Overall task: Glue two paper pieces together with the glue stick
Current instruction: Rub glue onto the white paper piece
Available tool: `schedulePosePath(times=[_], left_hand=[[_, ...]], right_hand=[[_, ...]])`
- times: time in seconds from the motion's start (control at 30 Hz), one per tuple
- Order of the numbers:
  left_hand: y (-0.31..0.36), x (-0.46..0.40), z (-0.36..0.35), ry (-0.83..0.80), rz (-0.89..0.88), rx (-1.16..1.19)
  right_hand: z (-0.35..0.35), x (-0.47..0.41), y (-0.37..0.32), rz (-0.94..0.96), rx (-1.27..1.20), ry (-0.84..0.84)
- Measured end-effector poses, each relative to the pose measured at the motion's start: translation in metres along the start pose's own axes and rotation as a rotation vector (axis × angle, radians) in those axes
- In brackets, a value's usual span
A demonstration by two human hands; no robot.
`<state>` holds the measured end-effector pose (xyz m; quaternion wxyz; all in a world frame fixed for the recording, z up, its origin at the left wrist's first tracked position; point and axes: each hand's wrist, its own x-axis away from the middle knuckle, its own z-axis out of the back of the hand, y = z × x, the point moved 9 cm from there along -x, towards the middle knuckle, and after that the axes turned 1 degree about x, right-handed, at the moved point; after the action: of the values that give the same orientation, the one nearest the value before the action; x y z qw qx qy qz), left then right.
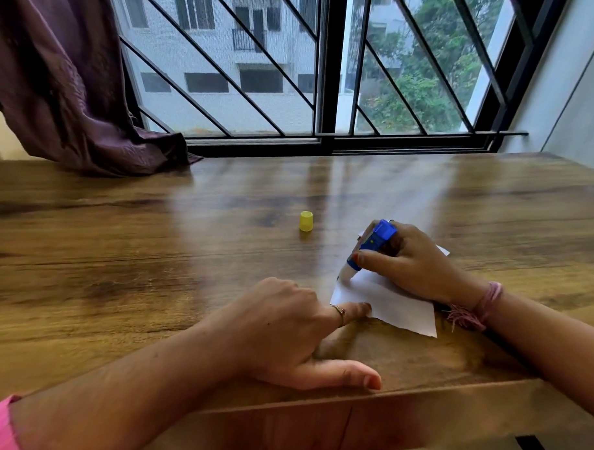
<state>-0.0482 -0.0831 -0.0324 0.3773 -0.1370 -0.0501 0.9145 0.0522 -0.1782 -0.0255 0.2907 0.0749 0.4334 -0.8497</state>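
Note:
My right hand [412, 262] grips a blue glue stick [372, 244], tilted, with its white tip down on the far left corner of a white paper piece [394, 305] lying on the wooden table [187, 254]. A second white paper shows only as small corners behind my right hand [443, 250]. My left hand [285, 328] lies on the table with one straight finger pressing the paper's near left edge and the thumb stretched along the table's front edge. The glue stick's yellow cap [306, 221] stands upright on the table, apart to the far left.
A purple curtain [74, 92] drapes onto the table's far left corner. A barred window [311, 74] runs along the table's back edge. The table's front edge [417, 394] is just under my left thumb.

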Motion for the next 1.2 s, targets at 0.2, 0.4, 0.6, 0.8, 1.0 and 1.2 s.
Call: schedulePosePath(times=[0.2, 0.4, 0.6, 0.8, 1.0, 1.2], left_hand=[[-0.003, -0.001, -0.004, -0.005, 0.009, 0.003], [-0.003, -0.001, -0.006, -0.009, -0.001, -0.007], [-0.002, -0.001, -0.006, -0.019, -0.002, -0.014], [-0.002, -0.001, -0.006, -0.033, -0.001, -0.018], [-0.002, -0.001, -0.006, -0.03, -0.007, -0.021], [-0.001, -0.001, -0.004, -0.02, -0.011, -0.007]], right_hand=[[0.009, -0.003, 0.009, -0.036, 0.068, 0.073], [0.011, -0.003, 0.009, -0.049, 0.125, 0.093], [0.01, -0.001, 0.007, -0.05, 0.152, 0.067], [0.01, -0.001, 0.006, -0.052, 0.154, 0.074], [0.01, -0.002, 0.008, -0.069, 0.141, 0.08], [0.013, -0.002, 0.01, -0.081, 0.075, 0.097]])
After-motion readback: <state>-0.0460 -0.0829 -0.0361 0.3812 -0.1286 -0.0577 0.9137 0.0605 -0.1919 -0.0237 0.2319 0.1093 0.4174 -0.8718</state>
